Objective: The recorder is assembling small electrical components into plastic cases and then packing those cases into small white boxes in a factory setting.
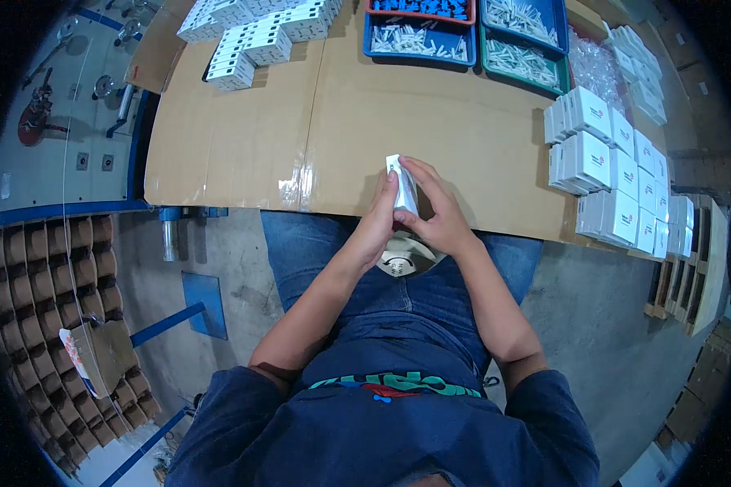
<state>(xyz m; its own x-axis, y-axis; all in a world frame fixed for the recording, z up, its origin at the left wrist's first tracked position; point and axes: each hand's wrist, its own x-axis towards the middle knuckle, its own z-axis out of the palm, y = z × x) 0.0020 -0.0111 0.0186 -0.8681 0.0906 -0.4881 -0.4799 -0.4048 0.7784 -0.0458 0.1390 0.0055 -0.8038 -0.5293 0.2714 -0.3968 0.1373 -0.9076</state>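
Between my two hands, over the table's near edge, is a small white box (404, 188), narrow side up and tilted toward me. My left hand (374, 225) grips its left side, thumb along the edge. My right hand (441, 213) wraps the right side, with its fingers curled over the far end and the thumb near the lower end. My palms and fingers hide much of the box, so I cannot tell whether it is closed.
Stacked white boxes (593, 162) stand at the table's right edge. More patterned white boxes (252, 45) sit far left. Along the back are a blue tray (418, 58) and green tray (528, 91) of small white parts, and a red tray (463, 18) of blue pieces. Cardboard (235, 146) covers the table.
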